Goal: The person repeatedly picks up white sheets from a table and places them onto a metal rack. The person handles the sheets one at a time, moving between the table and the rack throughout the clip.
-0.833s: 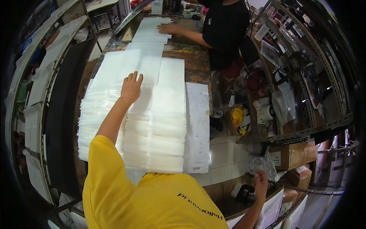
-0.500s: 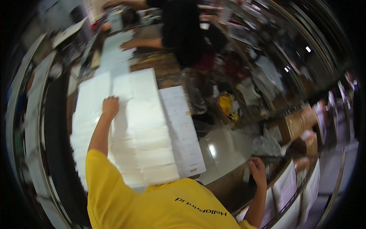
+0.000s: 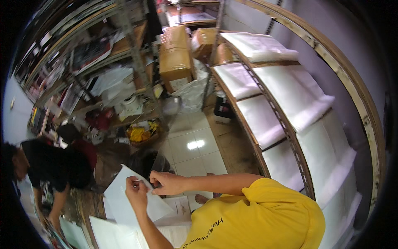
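A thin white sheet (image 3: 120, 189) is raised over the worktable, its top corner pointing up. My left hand (image 3: 137, 193) is closed on the sheet's right edge, fingers bent in a pinch. Right beside it my right hand (image 3: 168, 182) is curled into a closed grip at the same edge. A small dark thing shows under its fingers, too hidden to name. Beneath the hands lie a stack of white sheets (image 3: 170, 234) and a printed white sheet (image 3: 180, 207) at the table's edge.
Metal shelves (image 3: 286, 120) with stacks of white sheets (image 3: 290, 91) rise at the right. Taped cardboard boxes (image 3: 176, 58) stand at the back. At the left, a person in black (image 3: 54, 162) bends over the table (image 3: 85, 207). A yellow bundle (image 3: 141, 132) lies beyond on the tiled floor (image 3: 199, 145).
The view has swung right toward the shelves. My left hand, earlier resting on the stacks, now grips a raised sheet. My right hand has come from the side to meet it.
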`<state>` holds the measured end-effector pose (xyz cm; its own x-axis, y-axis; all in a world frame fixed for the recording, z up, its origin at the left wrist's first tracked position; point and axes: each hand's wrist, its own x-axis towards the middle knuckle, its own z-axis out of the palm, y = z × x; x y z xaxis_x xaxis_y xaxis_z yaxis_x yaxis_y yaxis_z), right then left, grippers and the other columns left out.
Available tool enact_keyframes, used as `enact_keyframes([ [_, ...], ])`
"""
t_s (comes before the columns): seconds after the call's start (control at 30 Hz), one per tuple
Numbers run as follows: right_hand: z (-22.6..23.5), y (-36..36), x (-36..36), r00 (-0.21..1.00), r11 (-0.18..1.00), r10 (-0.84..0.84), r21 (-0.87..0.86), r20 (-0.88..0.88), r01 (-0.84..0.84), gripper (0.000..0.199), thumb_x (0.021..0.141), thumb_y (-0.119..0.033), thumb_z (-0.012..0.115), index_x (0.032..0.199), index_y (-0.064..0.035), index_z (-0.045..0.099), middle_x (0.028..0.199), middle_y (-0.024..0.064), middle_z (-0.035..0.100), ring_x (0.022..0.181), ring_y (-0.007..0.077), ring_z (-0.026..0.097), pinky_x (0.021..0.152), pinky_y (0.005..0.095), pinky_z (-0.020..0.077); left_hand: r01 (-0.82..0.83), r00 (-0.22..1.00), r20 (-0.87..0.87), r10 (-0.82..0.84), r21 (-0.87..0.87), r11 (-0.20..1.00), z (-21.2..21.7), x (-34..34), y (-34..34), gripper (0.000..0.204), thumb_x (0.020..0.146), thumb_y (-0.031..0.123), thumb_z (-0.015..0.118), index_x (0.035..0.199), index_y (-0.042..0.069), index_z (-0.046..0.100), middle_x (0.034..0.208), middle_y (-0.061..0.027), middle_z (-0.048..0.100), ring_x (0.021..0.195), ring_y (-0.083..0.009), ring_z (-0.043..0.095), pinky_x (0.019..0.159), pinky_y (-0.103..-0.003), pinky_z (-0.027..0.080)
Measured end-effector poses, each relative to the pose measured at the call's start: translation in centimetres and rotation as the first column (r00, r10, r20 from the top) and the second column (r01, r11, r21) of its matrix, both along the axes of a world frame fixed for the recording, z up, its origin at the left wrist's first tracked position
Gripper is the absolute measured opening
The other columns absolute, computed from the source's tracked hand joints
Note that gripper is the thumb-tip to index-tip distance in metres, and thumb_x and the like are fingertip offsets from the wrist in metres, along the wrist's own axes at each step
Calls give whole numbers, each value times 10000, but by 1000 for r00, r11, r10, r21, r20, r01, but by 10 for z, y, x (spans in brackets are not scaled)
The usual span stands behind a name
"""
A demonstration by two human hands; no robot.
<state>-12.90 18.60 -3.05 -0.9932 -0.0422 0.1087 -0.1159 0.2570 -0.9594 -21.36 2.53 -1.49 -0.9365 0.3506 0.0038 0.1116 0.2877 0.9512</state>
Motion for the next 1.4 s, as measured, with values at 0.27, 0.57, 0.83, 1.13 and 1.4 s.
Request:
enact_keyframes([
  [0.27, -3, 94, 52, 946, 950, -296, 142, 136, 277, 237, 872, -125, 600, 1065, -41, 493, 853, 146, 655, 785, 264, 641, 702, 395, 493, 317, 945, 47, -323, 115, 942, 6, 41, 105, 252, 923, 39, 614, 1141, -55, 531, 804, -68, 587, 678, -115, 613, 634, -256, 518],
  [0.57, 102, 302, 123, 802, 714, -594, 418, -62, 561, 222, 878, -135, 598, 1083, -57, 627, 862, 37, 605, 772, 129, 547, 689, 301, 475, 368, 919, 83, -387, 178, 913, 24, 63, 92, 190, 930, 54, 608, 1091, -44, 589, 842, -40, 568, 669, -85, 548, 588, -239, 491],
  [0.83, 204, 405, 301, 226, 222, -956, 42, -189, 974, 290, 878, -136, 614, 1163, -82, 619, 1007, 55, 637, 818, 100, 592, 697, 254, 506, 294, 927, 192, -323, 165, 941, -2, 62, 64, 183, 930, 69, 622, 1074, -42, 603, 821, -37, 575, 661, -78, 527, 569, -233, 489],
  [1.13, 148, 391, 402, -224, -233, -971, 124, -83, 964, 212, 897, -93, 581, 1106, -59, 598, 715, -7, 560, 536, 80, 520, 451, 233, 393, 346, 916, 182, -359, 99, 933, -4, 51, 69, 198, 944, 124, 615, 1087, -13, 604, 813, -17, 556, 640, -76, 523, 556, -239, 484],
  [1.4, 126, 370, 402, -171, -174, -985, 256, -34, 951, 223, 883, -99, 584, 1083, -2, 598, 780, 39, 619, 586, 106, 578, 493, 262, 440, 400, 895, 175, -410, 87, 912, -1, 53, 82, 202, 931, 97, 625, 1075, -43, 602, 785, -32, 574, 635, -73, 521, 555, -233, 486],
])
